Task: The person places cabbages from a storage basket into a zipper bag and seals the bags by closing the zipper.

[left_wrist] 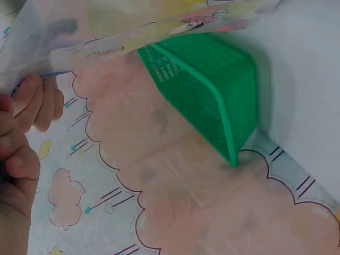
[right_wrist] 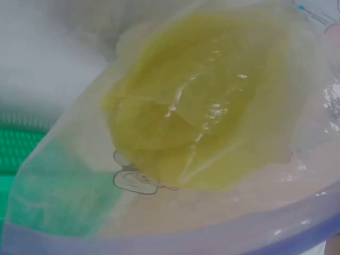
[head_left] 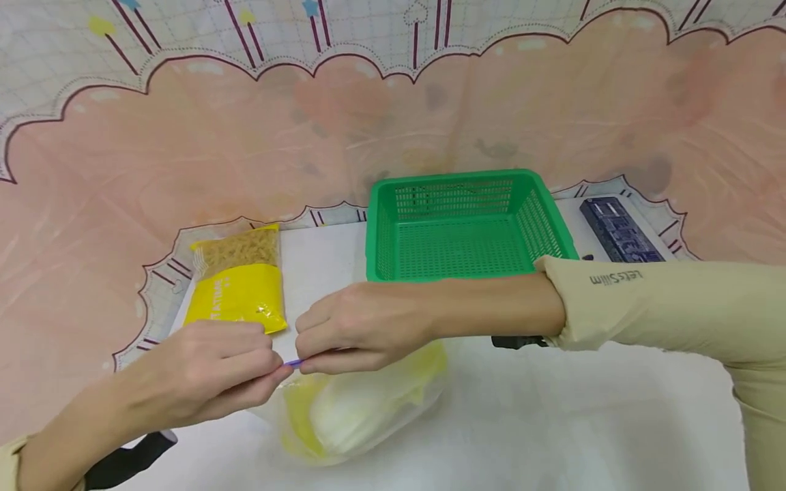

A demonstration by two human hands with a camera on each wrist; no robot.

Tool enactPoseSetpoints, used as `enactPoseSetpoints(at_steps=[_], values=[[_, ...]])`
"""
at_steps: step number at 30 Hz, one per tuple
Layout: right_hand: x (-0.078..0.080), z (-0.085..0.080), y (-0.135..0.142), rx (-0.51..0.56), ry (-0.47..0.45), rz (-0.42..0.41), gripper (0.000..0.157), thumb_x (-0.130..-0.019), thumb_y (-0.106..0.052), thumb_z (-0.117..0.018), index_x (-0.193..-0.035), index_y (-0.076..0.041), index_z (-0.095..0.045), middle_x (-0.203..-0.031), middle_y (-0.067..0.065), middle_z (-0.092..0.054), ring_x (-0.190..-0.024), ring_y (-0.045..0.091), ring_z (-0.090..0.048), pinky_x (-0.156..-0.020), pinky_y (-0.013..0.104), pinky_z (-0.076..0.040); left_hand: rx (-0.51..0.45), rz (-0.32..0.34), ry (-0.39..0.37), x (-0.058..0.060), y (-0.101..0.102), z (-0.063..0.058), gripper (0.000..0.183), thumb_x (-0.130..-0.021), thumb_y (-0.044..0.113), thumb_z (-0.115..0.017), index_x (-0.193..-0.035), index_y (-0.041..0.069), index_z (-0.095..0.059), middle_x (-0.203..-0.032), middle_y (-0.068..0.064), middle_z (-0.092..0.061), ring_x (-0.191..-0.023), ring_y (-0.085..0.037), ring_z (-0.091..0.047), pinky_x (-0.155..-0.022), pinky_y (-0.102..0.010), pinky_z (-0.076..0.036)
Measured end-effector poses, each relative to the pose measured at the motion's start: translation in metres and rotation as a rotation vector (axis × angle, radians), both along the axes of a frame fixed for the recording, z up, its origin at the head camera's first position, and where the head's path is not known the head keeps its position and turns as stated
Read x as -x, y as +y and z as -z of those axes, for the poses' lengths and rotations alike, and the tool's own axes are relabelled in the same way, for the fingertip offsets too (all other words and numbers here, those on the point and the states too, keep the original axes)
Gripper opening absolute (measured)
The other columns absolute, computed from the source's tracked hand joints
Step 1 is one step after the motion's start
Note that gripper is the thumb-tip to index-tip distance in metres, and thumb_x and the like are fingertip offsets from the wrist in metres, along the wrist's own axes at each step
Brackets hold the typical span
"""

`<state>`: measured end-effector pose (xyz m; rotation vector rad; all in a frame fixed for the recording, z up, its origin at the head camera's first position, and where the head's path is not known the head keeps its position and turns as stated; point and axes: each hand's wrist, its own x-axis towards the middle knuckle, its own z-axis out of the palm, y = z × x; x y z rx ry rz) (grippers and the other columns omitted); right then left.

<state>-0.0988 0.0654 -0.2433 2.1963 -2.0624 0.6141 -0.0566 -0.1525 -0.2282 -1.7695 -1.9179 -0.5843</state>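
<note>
A Chinese cabbage (head_left: 362,409), pale white with yellow-green leaves, lies inside a clear plastic zip bag (head_left: 424,399). Both hands meet at the bag's purple zip strip (head_left: 293,364). My left hand (head_left: 209,372) pinches one part of the strip, thumb against curled fingers. Just beside it, my right hand (head_left: 356,331) grips the strip too, its arm reaching across from the right. Through the film, the right wrist view shows the yellow leaves (right_wrist: 186,111) and a small cartoon print (right_wrist: 139,183), with the strip (right_wrist: 255,234) running along the bottom.
Behind the right arm stands a green plastic basket (head_left: 377,232). A yellow bag of pasta (head_left: 239,290) lies at the left back of the white table (head_left: 583,423). To the right of the basket is a dark blue patterned box (head_left: 620,232). A cloud-print cloth (head_left: 245,150) hangs behind.
</note>
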Motion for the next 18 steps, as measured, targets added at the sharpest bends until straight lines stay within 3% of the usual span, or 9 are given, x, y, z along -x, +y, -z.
enactPoseSetpoints(at_steps=[3, 8, 14, 18], values=[[-0.001, 0.003, -0.002, 0.021, -0.027, -0.003, 0.026, -0.101, -0.021, -0.050, -0.079, -0.010, -0.058, -0.071, -0.002, -0.045, -0.067, 0.006, -0.044, -0.062, 0.011, -0.032, -0.021, 0.038, -0.017, 0.001, 0.000, 0.000, 0.032, -0.100, 0.016, -0.048, -0.068, 0.013, -0.052, -0.059, 0.010, -0.036, -0.055, 0.001, -0.030, -0.052, -0.004, -0.020], [0.002, 0.008, 0.001, 0.047, -0.079, 0.006, 0.025, -0.100, -0.018, -0.051, -0.077, -0.010, -0.058, -0.068, -0.003, -0.043, -0.065, 0.005, -0.041, -0.062, 0.011, -0.032, -0.035, 0.045, -0.028, 0.003, -0.008, 0.003, 0.032, -0.099, 0.015, -0.050, -0.067, 0.012, -0.052, -0.059, 0.009, -0.037, -0.055, 0.001, -0.030, -0.053, -0.004, -0.019], [0.006, 0.013, 0.011, 0.047, -0.049, 0.021, 0.023, -0.100, -0.020, -0.052, -0.080, -0.011, -0.059, -0.069, -0.003, -0.046, -0.066, 0.005, -0.043, -0.062, 0.011, -0.033, -0.053, 0.050, -0.010, 0.006, -0.019, 0.011, 0.032, -0.098, 0.014, -0.053, -0.066, 0.010, -0.052, -0.059, 0.009, -0.037, -0.056, 0.001, -0.028, -0.055, -0.005, -0.017], [0.010, 0.014, 0.017, 0.065, -0.048, 0.033, 0.022, -0.100, -0.021, -0.052, -0.082, -0.012, -0.059, -0.071, -0.003, -0.048, -0.068, 0.006, -0.044, -0.063, 0.012, -0.035, -0.050, 0.027, -0.024, 0.007, -0.023, 0.009, 0.031, -0.098, 0.015, -0.053, -0.067, 0.010, -0.053, -0.060, 0.009, -0.038, -0.057, 0.000, -0.030, -0.054, -0.005, -0.018]])
